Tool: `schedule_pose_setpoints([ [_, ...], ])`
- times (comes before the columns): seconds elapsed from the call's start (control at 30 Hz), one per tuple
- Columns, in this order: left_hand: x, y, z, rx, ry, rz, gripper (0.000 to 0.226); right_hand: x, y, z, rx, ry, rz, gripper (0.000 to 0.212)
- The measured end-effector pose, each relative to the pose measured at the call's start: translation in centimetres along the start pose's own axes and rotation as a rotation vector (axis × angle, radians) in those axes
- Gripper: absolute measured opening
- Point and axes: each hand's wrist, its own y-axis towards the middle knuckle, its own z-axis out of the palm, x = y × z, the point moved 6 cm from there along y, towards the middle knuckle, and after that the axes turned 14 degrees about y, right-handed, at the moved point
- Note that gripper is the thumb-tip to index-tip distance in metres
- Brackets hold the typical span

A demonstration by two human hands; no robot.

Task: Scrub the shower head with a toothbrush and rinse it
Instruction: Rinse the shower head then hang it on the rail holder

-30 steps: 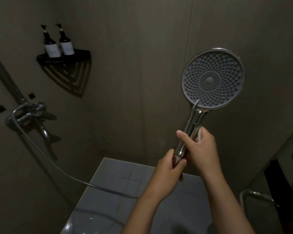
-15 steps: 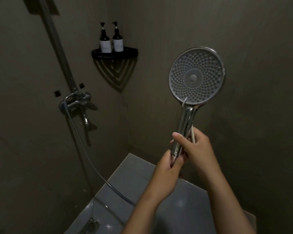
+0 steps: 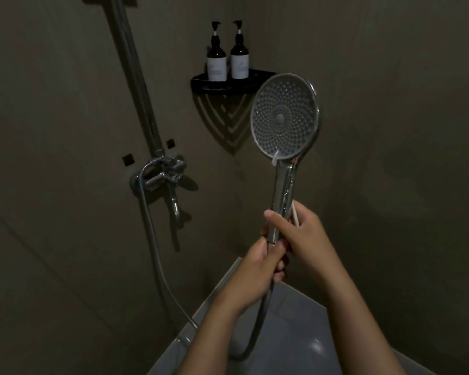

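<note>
The round chrome shower head (image 3: 283, 119) stands upright in front of me, its grey nozzle face turned toward the camera. My right hand (image 3: 302, 235) grips the chrome handle together with a thin white toothbrush (image 3: 295, 216), whose shaft runs up beside the handle. My left hand (image 3: 263, 262) holds the bottom of the handle where the hose (image 3: 255, 339) joins. The toothbrush's bristle end is hard to make out; a small white piece shows at the lower rim of the face.
A chrome mixer tap (image 3: 164, 174) with a riser pipe (image 3: 132, 66) sits on the left wall. A black corner shelf (image 3: 228, 82) carries two dark pump bottles (image 3: 228, 58). A pale tub rim (image 3: 222, 288) lies below my arms.
The view has swung left, so the tap and shelf now sit further right in the frame. The shower head has stayed upright in both hands, turned slightly to the left.
</note>
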Motion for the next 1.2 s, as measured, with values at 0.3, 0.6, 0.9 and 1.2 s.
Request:
schedule_pose_setpoints([
  [0.3,1.0,5.6,-9.4,-0.011,0.037,-0.039,0.015,-2.9,9.3,5.1,-0.029,-0.047,-0.081,0.015],
  [0.6,2.0,9.4,-13.2,0.223,-0.158,0.022,0.021,-4.5,15.8,7.5,0.147,0.172,0.033,0.020],
  [0.9,4.1,12.6,-15.6,-0.060,0.032,0.076,0.016,-5.3,19.6,8.8,0.068,0.013,-0.040,0.010],
  [1.2,7.0,16.0,-17.2,-0.314,0.235,-0.126,0.026,-7.6,24.2,8.5,0.042,-0.201,-0.048,0.004],
])
